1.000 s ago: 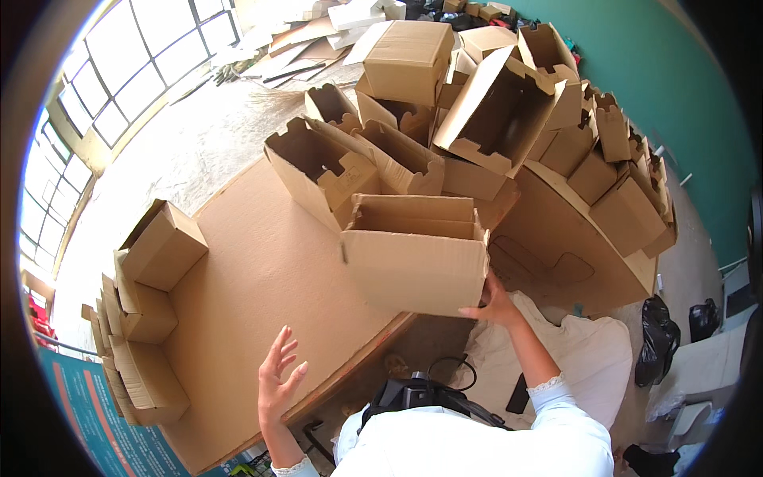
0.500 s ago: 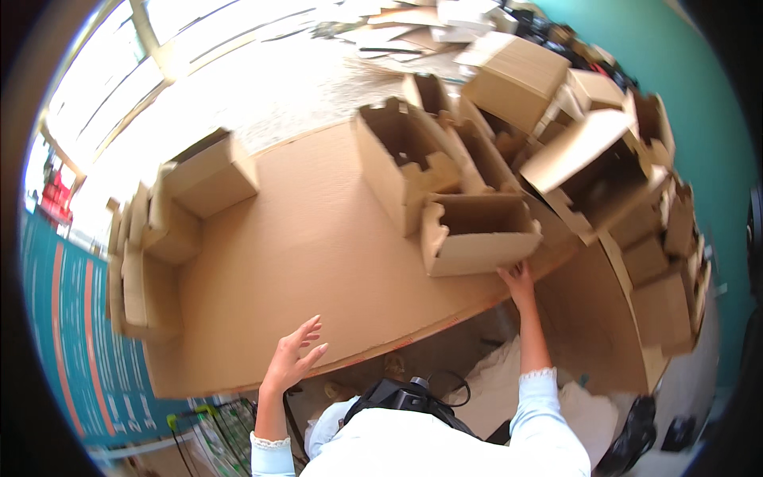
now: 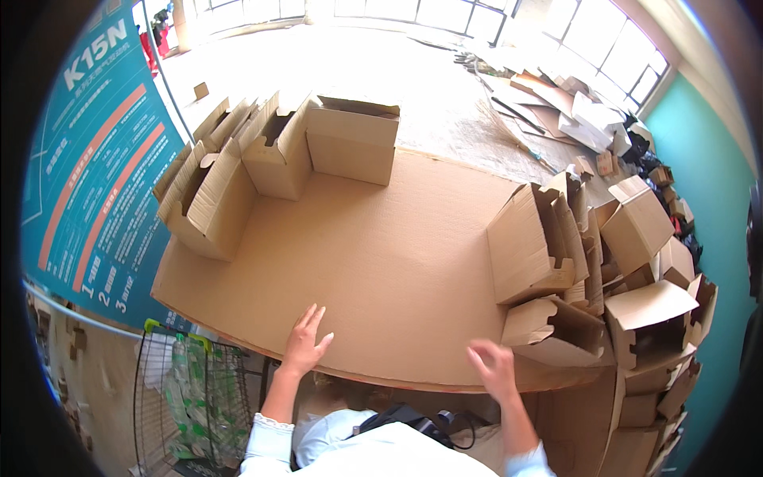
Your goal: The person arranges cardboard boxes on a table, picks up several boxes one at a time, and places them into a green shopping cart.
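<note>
My left hand point(image 3: 305, 343) hovers over the front part of the cardboard-covered table point(image 3: 389, 238), fingers spread and nothing in them. Near the front edge, to its right, my right hand point(image 3: 494, 369) is slightly blurred, its fingers loosely bent and holding nothing. The closest thing to it is an open-topped cardboard box point(image 3: 531, 334) with notched edges, just to its right and apart from it. Behind that box stand several more open cardboard boxes point(image 3: 520, 246), packed close together. On the far left, another group of open boxes point(image 3: 354, 143) stands along the table's edge.
Empty cartons point(image 3: 640, 226) are piled at the right by a teal wall point(image 3: 703, 151). A wire cart point(image 3: 191, 397) holding green-and-clear bottles stands at the lower left, below a teal banner point(image 3: 95, 175). Flattened cardboard point(image 3: 548, 95) and a broom point(image 3: 513, 131) lie on the floor behind.
My right hand has let go of the notched box at the right and moved left, away from it. The view has turned left, so everything sits differently. My left hand stays open.
</note>
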Available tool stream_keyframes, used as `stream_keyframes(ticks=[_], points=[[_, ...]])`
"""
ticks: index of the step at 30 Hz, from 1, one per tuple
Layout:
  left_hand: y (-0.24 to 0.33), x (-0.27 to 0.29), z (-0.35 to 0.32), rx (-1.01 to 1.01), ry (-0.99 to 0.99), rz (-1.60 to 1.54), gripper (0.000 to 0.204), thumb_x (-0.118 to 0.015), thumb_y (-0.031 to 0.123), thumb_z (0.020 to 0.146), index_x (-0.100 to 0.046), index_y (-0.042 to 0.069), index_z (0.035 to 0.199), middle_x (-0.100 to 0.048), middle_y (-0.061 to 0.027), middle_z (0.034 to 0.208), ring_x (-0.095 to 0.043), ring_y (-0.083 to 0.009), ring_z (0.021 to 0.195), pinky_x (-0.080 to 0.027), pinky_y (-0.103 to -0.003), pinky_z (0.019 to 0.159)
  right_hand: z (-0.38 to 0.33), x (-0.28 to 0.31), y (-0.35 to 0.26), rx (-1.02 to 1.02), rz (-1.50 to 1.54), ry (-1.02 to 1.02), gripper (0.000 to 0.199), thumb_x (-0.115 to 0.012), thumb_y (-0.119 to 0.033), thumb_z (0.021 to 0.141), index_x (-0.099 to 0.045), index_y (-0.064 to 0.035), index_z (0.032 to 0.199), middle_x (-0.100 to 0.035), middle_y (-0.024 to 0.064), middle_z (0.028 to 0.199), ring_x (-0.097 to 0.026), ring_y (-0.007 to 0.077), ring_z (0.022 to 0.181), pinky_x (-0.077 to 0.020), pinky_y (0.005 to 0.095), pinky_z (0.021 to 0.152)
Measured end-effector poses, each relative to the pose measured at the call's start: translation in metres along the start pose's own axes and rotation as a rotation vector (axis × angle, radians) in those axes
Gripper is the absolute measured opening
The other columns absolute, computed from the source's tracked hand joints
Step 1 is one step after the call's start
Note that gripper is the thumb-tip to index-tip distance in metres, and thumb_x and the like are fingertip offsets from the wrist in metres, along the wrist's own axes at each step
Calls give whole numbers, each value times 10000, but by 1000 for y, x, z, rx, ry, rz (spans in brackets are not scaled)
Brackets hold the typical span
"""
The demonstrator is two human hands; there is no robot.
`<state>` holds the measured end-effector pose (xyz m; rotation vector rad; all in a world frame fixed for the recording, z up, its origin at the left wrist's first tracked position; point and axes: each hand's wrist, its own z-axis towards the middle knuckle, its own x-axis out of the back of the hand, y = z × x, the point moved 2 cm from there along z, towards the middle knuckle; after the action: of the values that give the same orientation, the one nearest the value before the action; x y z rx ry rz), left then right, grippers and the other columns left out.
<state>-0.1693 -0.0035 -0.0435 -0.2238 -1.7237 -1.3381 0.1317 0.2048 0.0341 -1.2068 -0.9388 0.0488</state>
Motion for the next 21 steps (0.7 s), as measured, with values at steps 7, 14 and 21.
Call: stream_keyframes(ticks=[7, 14, 21], points=[[-60, 4, 12, -61, -7, 50, 609, -655, 174, 778, -409, 12, 1311, -317, -236, 1397, -279, -379, 1310, -233, -443, 1090, 274, -135, -140, 625, -308, -55, 480, -629, -148, 780, -465, -19, 1213, -488, 184, 1247, -460, 337, 1165, -416, 401, 954], [-92, 40, -20, -135, -100, -67, 579, -636, 178, 793, -416, 6, 1300, -339, -168, 1409, -291, -327, 1321, -270, -392, 1083, 432, -262, -180, 550, -748, 102, 676, -676, -145, 723, -390, -22, 1323, -380, 166, 1379, -343, 287, 1294, -283, 361, 1076], [-109, 59, -24, -172, -66, -264, 487, -563, 113, 811, -456, 49, 1281, -380, -127, 1392, -318, -317, 1305, -279, -412, 1071, 479, -306, -174, 504, -826, 133, 736, -788, -207, 609, -453, -48, 1244, -488, 121, 1254, -435, 271, 1195, -331, 394, 1023]])
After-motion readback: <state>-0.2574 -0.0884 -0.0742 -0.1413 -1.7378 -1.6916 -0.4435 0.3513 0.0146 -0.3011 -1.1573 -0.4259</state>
